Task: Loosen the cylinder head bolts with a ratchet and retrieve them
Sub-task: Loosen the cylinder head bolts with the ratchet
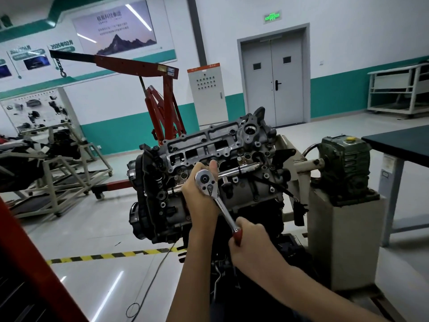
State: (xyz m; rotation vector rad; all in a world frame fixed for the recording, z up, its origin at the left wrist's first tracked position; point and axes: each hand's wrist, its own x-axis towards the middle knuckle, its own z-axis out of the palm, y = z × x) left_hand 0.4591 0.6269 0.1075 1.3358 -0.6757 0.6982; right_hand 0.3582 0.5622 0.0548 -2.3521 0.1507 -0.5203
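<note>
Head view: left hand (199,201) grips the ratchet (222,209) at its drive end over the cylinder head (209,145); shaft slants near-right to the handle, gripped by the right hand (253,242)

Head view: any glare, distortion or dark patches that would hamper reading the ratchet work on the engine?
Head view: wide-angle bending tilts the double door. Head view: ceiling-light streaks glare on the glossy floor and on the wall poster. Head view: the ratchet shines at its head yet reads sharply, while the lower part of the engine sinks into shadow.
</note>
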